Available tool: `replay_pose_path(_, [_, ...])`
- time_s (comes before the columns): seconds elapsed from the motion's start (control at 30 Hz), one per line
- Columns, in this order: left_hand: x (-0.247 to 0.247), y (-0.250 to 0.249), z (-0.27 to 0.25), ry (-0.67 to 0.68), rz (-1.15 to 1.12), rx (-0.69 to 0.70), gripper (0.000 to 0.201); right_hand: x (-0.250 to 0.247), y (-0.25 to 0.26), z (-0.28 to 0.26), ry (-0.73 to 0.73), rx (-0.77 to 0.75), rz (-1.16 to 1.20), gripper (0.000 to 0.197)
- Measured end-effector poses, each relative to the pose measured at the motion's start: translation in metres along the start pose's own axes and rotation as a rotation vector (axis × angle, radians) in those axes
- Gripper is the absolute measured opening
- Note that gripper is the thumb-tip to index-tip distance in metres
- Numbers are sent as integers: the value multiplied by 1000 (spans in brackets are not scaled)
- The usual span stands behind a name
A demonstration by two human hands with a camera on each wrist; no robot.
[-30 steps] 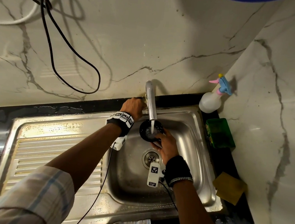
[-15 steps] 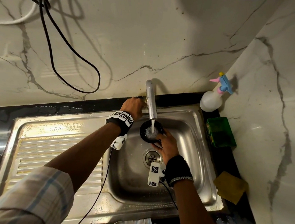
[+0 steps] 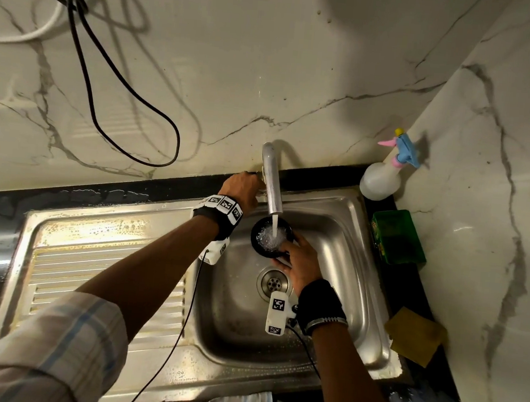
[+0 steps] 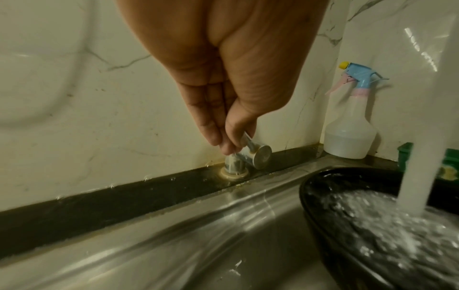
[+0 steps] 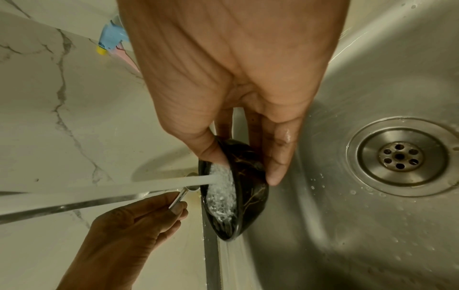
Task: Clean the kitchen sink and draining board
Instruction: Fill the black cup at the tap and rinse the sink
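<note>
A steel sink (image 3: 342,249) with a ribbed draining board (image 3: 97,269) on its left fills the counter. Water runs from the tap spout (image 3: 273,185) into a small black bowl (image 3: 261,240) (image 4: 347,225) (image 5: 248,188). My right hand (image 3: 300,261) (image 5: 236,98) grips that bowl by its rim, thumb inside, under the stream above the drain (image 3: 274,283) (image 5: 400,157). My left hand (image 3: 242,189) (image 4: 223,98) pinches the tap's metal lever (image 4: 250,149) (image 5: 180,196) at the back edge by the wall.
A white spray bottle (image 3: 383,176) (image 4: 350,127) stands in the back right corner. A green container (image 3: 396,236) sits beside the sink's right rim, with a yellow sponge (image 3: 415,339) nearer me. Black cables (image 3: 108,68) hang on the marble wall.
The bowl has filled with churning water under the stream. Both hands have stayed where they were.
</note>
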State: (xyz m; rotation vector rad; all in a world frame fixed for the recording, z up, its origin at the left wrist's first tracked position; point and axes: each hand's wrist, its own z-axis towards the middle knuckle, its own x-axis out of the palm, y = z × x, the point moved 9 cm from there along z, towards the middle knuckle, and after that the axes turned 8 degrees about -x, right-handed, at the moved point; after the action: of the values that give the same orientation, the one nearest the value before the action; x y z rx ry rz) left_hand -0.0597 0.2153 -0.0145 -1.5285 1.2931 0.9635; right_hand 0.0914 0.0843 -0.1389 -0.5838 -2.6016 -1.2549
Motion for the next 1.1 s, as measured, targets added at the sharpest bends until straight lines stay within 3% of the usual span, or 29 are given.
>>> replay_pose_path(0.17, [-10,-15,3,22,120,65,12,-1,2,0,-16,3,-24,47])
replay_pose_path(0.37, [-21,-29,4,48,37,26,21,0,5,-1,-18,1,-50,48])
replay_pose_path(0.53, [7,5,-19,8,-2,99,23,1,12,-10,-10,-16,-42,44])
replay_pose_path(0.63, [50,59,-61,48,-61,54,40,-2,11,-21,13,-39,-113,47])
replay_pose_path(0.83, [132,172,-199,-16,-177,-66,60,-14,-10,-62,44,-40,-164,47])
replay_pose_path(0.93, [161,193,-259,-33,-224,-45,77,-27,-36,-93,50,1,-190,46])
replay_pose_path(1.1, [202,195,-309,106,-153,-98,103,-45,-81,-153,63,91,-265,47])
